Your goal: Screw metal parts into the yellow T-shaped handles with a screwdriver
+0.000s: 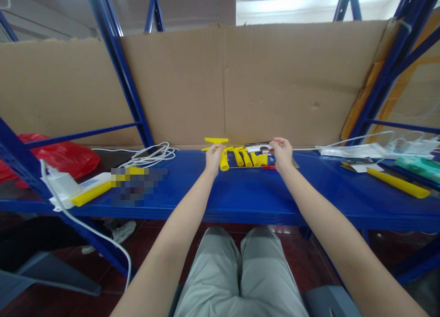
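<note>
Several yellow pieces (246, 158) lie in a row near the back of the blue shelf. At the left end of the row, my left hand (213, 158) is closed on a yellow T-shaped piece (224, 162). Another yellow piece (216, 140) shows just above that hand. My right hand (282, 152) is at the right end of the row, beside a black-and-white card (257, 147), its fingers bent together; what they hold, if anything, is too small to tell. A red item (268, 167) lies just left of it.
Blue shelf (254, 193) with a cardboard wall (275, 83) behind. Coiled white cable (156, 155), white adapter (65, 183), yellow bar (92, 192) and red bag (65, 159) at left. Another yellow bar (398, 183) and a white packet (360, 150) at right. Blue uprights flank both sides.
</note>
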Available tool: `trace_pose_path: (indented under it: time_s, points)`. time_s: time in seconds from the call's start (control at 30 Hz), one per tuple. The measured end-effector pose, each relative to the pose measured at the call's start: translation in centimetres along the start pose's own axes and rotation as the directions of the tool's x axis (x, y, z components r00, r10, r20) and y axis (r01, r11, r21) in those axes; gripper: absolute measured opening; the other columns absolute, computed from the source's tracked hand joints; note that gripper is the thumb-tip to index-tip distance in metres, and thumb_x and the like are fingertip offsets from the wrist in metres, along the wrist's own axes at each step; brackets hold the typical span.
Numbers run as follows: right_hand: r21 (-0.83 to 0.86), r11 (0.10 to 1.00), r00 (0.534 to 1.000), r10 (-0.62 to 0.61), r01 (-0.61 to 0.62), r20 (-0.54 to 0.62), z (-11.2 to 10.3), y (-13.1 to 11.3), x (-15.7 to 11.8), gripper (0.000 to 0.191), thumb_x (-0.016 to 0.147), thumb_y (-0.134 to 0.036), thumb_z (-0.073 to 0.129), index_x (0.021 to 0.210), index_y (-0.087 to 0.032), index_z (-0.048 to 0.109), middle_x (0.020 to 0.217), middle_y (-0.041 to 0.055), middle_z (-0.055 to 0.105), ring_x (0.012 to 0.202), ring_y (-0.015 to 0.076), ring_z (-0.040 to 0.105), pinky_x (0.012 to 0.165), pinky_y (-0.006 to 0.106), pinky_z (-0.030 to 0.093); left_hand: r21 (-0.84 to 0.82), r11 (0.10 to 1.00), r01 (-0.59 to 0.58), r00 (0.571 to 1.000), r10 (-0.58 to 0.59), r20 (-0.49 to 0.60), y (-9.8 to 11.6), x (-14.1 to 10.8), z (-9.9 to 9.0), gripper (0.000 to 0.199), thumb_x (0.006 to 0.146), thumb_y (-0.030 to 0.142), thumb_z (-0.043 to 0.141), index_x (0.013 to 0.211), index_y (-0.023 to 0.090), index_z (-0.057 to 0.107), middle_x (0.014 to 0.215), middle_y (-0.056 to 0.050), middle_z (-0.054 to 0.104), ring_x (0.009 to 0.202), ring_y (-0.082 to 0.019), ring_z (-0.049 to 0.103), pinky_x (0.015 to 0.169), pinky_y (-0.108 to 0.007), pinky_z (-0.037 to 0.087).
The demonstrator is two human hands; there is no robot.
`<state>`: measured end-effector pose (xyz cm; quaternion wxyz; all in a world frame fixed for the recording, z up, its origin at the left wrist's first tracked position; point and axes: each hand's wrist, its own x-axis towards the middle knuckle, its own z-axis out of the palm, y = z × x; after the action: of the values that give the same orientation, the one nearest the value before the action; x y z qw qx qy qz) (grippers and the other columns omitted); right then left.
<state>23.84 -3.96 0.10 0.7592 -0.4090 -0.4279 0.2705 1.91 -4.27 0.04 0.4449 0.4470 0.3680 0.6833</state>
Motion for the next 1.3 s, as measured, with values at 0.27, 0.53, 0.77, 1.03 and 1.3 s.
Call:
trace_pose_path:
  time_s: [0.27,0.53,0.77,1.03,1.3]
  points:
    - [0.108,0.992,0.997,0.070,-0.066,-0.031,0.2,-0.9,-0.1,0.012,0.067,-0.018,0.058,0.073,-0.022,0.048,0.058,-0.0069,0.054,0.050,0.0093,0.052,0.050,0.021,0.046,0.003,1.000,-0.012,1.000,0.012,-0.006,0.1,-0.2,0.2,0.004,0.064,0.017,0.057,0.066,0.019,0.055,0.050,0.005,0.052,0.044,-0.012,0.051,0.048,-0.026,0.048]
    - [0.022,0.980,0.915,0.194,-0.199,-0.353,-1.5,-0.6,4.8,0.015,0.076,-0.018,0.051,0.068,-0.023,0.040,0.061,-0.0054,0.050,0.054,0.0090,0.050,0.048,0.019,0.042,0.038,0.999,0.036,0.996,-0.039,0.079,0.6,-0.9,0.6,0.002,0.067,0.021,0.058,0.067,0.019,0.057,0.053,0.003,0.057,0.046,-0.014,0.055,0.048,-0.026,0.048]
    - [-0.074,0.990,0.964,0.099,-0.120,-0.247,-2.3,1.2,9.6,0.021,0.071,-0.013,0.059,0.076,-0.023,0.042,0.068,-0.0058,0.049,0.059,0.0100,0.051,0.049,0.020,0.042,-0.003,1.000,0.031,0.995,-0.031,0.095,0.8,-1.6,1.0,0.005,0.067,0.023,0.062,0.069,0.019,0.059,0.055,0.003,0.059,0.043,-0.012,0.053,0.043,-0.024,0.045]
    - [0.001,0.987,0.972,0.156,-0.158,-0.174,-3.2,1.3,11.2,0.016,0.079,-0.010,0.060,0.078,-0.020,0.047,0.070,-0.0043,0.053,0.061,0.0074,0.054,0.051,0.016,0.042,-0.002,0.998,0.055,0.990,-0.054,0.133,0.9,-2.4,1.6,0.006,0.070,0.023,0.061,0.069,0.018,0.060,0.056,0.001,0.060,0.043,-0.012,0.052,0.042,-0.025,0.047]
    - [-0.058,0.974,0.959,0.203,-0.218,-0.198,-4.6,2.9,12.6,0.019,0.079,-0.010,0.063,0.074,-0.020,0.047,0.067,-0.0038,0.054,0.058,0.0077,0.053,0.050,0.016,0.045,0.029,0.995,0.095,0.969,-0.099,0.225,0.0,-2.9,2.1,0.011,0.071,0.030,0.066,0.070,0.019,0.063,0.060,0.000,0.060,0.045,-0.014,0.055,0.044,-0.029,0.050]
